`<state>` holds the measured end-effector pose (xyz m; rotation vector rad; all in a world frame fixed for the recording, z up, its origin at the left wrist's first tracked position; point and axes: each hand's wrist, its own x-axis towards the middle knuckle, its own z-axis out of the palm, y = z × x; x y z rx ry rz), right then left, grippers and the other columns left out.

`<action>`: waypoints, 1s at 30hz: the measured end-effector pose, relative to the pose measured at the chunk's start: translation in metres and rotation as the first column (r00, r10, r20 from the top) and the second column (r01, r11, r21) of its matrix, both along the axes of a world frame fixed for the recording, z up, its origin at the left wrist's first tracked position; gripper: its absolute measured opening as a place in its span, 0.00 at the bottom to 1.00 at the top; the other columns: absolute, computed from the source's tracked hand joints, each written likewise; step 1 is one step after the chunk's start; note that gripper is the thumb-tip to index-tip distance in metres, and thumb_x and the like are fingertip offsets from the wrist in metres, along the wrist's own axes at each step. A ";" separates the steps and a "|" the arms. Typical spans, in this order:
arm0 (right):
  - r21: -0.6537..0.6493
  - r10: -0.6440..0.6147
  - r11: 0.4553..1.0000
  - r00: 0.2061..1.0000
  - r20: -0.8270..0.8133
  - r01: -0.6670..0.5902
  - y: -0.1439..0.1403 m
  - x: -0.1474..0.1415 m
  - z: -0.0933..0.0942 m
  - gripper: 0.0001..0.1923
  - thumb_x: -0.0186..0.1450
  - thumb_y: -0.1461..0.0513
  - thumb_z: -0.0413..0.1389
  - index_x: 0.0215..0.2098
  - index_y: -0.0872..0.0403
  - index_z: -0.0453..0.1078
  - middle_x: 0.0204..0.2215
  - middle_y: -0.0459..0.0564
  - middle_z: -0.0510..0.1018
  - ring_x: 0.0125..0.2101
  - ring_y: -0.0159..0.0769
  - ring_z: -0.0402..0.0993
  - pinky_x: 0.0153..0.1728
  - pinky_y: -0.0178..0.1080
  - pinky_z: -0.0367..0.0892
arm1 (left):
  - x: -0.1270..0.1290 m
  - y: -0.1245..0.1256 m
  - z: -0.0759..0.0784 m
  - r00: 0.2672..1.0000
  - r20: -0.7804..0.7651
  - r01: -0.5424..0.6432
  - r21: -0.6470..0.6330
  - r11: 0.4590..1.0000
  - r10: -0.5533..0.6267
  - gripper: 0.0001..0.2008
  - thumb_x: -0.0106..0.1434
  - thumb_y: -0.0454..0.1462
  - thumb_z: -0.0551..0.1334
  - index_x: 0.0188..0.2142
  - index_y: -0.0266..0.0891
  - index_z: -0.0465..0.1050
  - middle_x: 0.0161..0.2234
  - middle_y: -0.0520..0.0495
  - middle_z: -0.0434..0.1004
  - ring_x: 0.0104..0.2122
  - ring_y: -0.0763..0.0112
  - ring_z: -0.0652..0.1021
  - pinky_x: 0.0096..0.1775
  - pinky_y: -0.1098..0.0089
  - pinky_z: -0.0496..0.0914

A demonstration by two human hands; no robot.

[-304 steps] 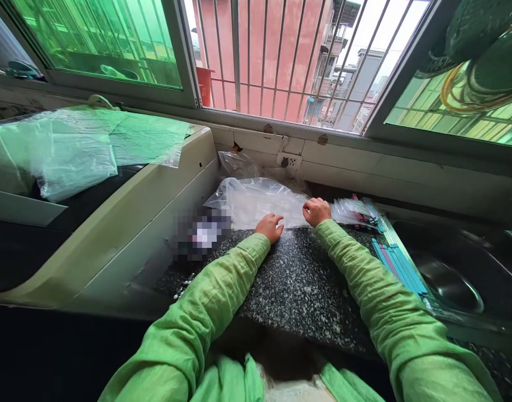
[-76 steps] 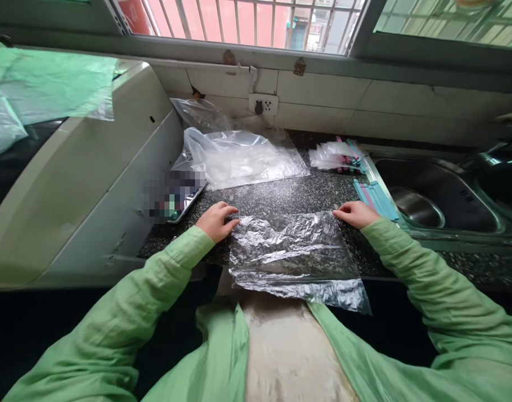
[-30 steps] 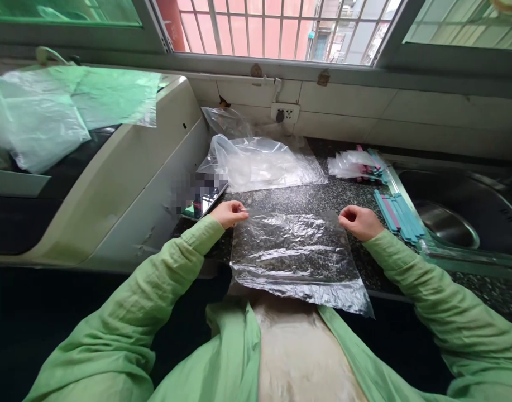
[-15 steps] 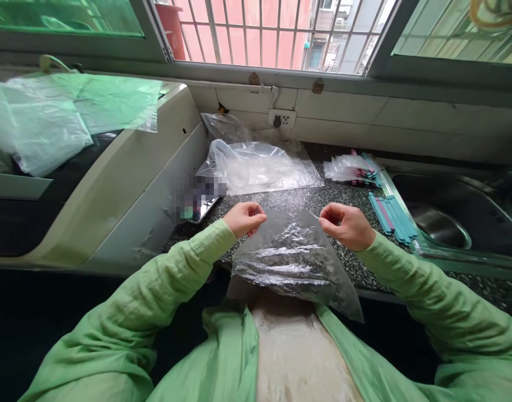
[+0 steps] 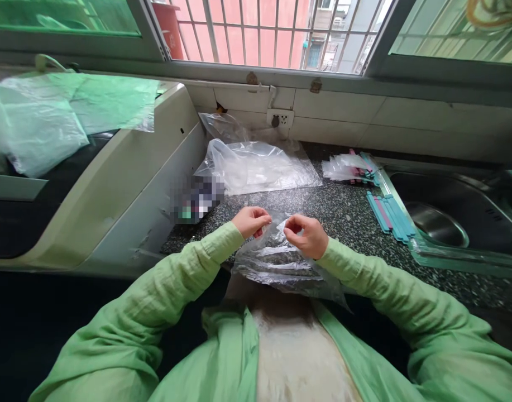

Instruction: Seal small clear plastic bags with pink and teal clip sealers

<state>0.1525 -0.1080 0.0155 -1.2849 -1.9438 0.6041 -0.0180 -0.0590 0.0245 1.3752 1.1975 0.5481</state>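
Note:
A clear plastic bag (image 5: 281, 262) hangs over the counter's front edge, close to my body, its surface creased and shiny. My left hand (image 5: 252, 221) pinches the bag's upper edge on the left. On the right, my right hand (image 5: 305, 234) pinches the same edge, thumb against forefinger. Only a short gap separates the two hands, and the film between them is bunched. Farther back on the counter lies a pile of clear plastic bags (image 5: 259, 167), touched by neither hand.
Teal and pink strips (image 5: 390, 218) lie beside the steel sink (image 5: 440, 195) at the right, with small plastic packets (image 5: 343, 167) behind them. A pale machine (image 5: 147, 173) stands at the left, plastic sheets on top. A blurred-out object (image 5: 199, 198) sits against it. A socket (image 5: 280, 118) is on the tiled wall.
My right hand has moved left, close to my left hand, which has shifted slightly right. The bag's upper edge, earlier stretched wide, is now gathered and wrinkled.

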 end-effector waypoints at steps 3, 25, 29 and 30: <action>-0.057 0.151 0.987 0.988 0.042 -0.149 0.016 0.017 0.004 0.06 0.54 0.60 0.52 0.24 0.55 0.67 0.20 0.45 0.71 0.20 0.26 0.63 0.24 0.31 0.61 | -0.004 0.001 -0.006 1.000 -0.015 -0.015 -0.003 1.000 0.015 0.07 0.54 0.30 0.56 0.21 0.33 0.65 0.09 0.59 0.60 0.09 0.83 0.63 0.14 0.80 0.58; -0.502 0.586 0.691 0.810 -0.032 -0.520 0.114 0.068 -0.012 0.21 0.46 0.48 0.58 0.21 0.60 0.67 0.20 0.42 0.65 0.22 0.24 0.59 0.25 0.32 0.56 | -0.027 0.001 -0.018 0.986 -0.147 -0.006 0.437 0.900 0.078 0.17 0.50 0.32 0.55 0.41 0.34 0.70 0.17 0.57 0.61 0.17 0.81 0.61 0.22 0.78 0.59; -0.447 0.512 0.736 0.850 -0.125 -0.509 0.109 0.056 -0.014 0.21 0.46 0.49 0.59 0.22 0.60 0.65 0.18 0.41 0.62 0.20 0.22 0.56 0.22 0.31 0.53 | -0.020 -0.002 -0.018 0.959 -0.283 0.113 0.443 0.890 0.020 0.13 0.49 0.31 0.52 0.29 0.33 0.74 0.16 0.55 0.63 0.17 0.82 0.60 0.22 0.77 0.58; -0.435 0.497 0.746 0.856 -0.141 -0.504 0.108 0.053 -0.014 0.21 0.46 0.49 0.59 0.21 0.60 0.65 0.17 0.41 0.62 0.20 0.22 0.55 0.22 0.31 0.52 | -0.018 -0.003 -0.017 0.953 -0.302 0.124 0.432 0.893 0.014 0.13 0.49 0.31 0.52 0.28 0.33 0.74 0.16 0.54 0.64 0.17 0.81 0.60 0.22 0.77 0.57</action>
